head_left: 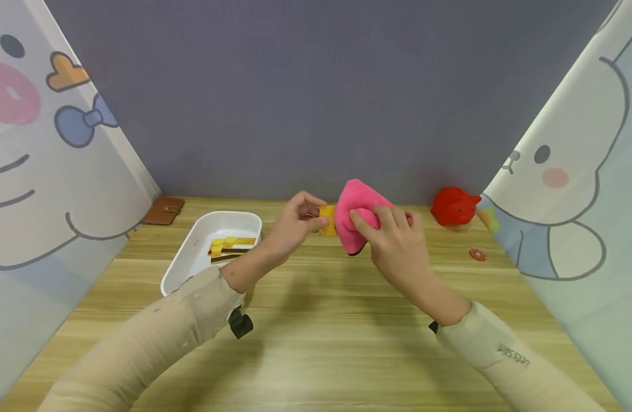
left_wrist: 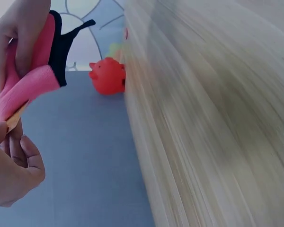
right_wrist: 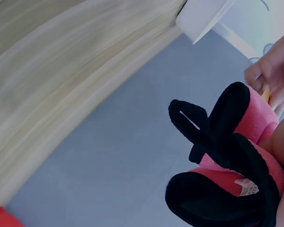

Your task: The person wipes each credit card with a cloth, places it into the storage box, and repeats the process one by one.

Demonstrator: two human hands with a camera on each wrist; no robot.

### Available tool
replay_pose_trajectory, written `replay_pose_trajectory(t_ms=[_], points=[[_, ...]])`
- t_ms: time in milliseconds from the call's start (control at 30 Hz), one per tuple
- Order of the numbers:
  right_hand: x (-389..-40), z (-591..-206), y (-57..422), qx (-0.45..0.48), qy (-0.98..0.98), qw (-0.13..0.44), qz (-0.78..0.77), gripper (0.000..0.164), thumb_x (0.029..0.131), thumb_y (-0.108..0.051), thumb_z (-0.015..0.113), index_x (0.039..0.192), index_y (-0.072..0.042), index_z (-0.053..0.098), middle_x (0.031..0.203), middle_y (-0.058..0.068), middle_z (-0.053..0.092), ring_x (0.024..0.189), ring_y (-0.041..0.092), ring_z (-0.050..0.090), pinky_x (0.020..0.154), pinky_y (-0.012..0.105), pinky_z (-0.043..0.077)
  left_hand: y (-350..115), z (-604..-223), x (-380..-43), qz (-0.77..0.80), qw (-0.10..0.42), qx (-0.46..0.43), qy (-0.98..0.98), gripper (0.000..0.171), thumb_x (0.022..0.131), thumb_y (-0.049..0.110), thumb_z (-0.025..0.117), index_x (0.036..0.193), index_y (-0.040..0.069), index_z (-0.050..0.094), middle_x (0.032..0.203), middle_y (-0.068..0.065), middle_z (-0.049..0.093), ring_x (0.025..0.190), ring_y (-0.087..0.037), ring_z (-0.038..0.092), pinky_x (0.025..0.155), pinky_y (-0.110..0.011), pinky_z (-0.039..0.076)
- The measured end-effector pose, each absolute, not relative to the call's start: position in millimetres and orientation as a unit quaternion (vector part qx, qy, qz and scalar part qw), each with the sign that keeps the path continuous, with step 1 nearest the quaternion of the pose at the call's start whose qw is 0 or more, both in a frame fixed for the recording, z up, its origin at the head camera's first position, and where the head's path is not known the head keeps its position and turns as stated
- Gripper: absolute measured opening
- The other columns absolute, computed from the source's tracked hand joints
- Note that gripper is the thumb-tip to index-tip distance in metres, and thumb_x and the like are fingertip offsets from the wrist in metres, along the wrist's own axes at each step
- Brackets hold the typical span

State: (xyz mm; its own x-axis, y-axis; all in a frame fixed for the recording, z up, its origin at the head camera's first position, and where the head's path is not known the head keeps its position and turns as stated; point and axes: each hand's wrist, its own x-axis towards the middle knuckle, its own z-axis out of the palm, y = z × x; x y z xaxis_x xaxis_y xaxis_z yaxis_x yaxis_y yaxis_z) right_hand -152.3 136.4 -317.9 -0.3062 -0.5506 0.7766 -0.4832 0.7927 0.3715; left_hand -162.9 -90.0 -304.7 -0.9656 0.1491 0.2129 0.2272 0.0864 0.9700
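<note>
My left hand pinches a gold card between thumb and fingers, above the table. The card's far end runs in against a folded pink cloth that covers it. My right hand grips this cloth from the right, its fingers pressed into the pink folds. In the right wrist view the cloth shows black edging, a black loop and a small white label. The left wrist view has the card's edge tucked against the pink fabric.
On the left stands a white tray with several gold cards, some with black stripes. Behind it a brown wallet lies by the wall. At the back right are a red piggy bank and a red poker chip.
</note>
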Motion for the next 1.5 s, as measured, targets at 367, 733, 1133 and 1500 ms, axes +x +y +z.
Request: replay_pose_trajectory(t_ms=[367,733,1133,1500], points=[[-168,-304,174,0.25,-0.841,0.48,-0.006,0.047,0.084,0.008,0.053,0.12,-0.018,0.067,0.099,0.021,0.06,0.08,0.039,0.053,0.074,0.056,0.041,-111,-296,-166,-0.655,0.049,-0.109,-0.746,0.028,0.095,0.004,0.066,0.121,0.004,0.054,0.088,0.002,0.056,0.08,-0.018,0.055,0.075,-0.025,0.048],[-146,-289,137,0.309,-0.764,0.566,0.029,0.04,0.088,0.004,0.06,0.119,-0.021,0.069,0.103,0.018,0.062,0.082,0.037,0.057,0.073,0.054,0.046,-100,-297,-170,-0.67,0.079,-0.099,-0.731,0.027,0.092,0.0,0.068,0.116,0.002,0.056,0.087,0.001,0.061,0.075,-0.014,0.06,0.074,-0.028,0.05],[-149,-310,119,0.34,-0.78,0.526,0.009,0.047,0.082,0.008,0.061,0.119,-0.021,0.07,0.099,0.016,0.061,0.079,0.034,0.056,0.073,0.048,0.044,-87,-294,-160,-0.638,0.072,-0.148,-0.753,0.022,0.092,-0.005,0.064,0.111,0.001,0.056,0.088,-0.006,0.062,0.08,-0.018,0.06,0.072,-0.027,0.047],[-155,-314,141,0.307,-0.824,0.476,-0.022,0.051,0.077,0.008,0.064,0.12,-0.019,0.068,0.099,0.019,0.06,0.079,0.037,0.055,0.073,0.051,0.044,-108,-293,-155,-0.631,0.039,-0.117,-0.765,0.025,0.096,0.004,0.065,0.117,0.005,0.053,0.09,0.0,0.055,0.085,-0.026,0.059,0.073,-0.03,0.044]])
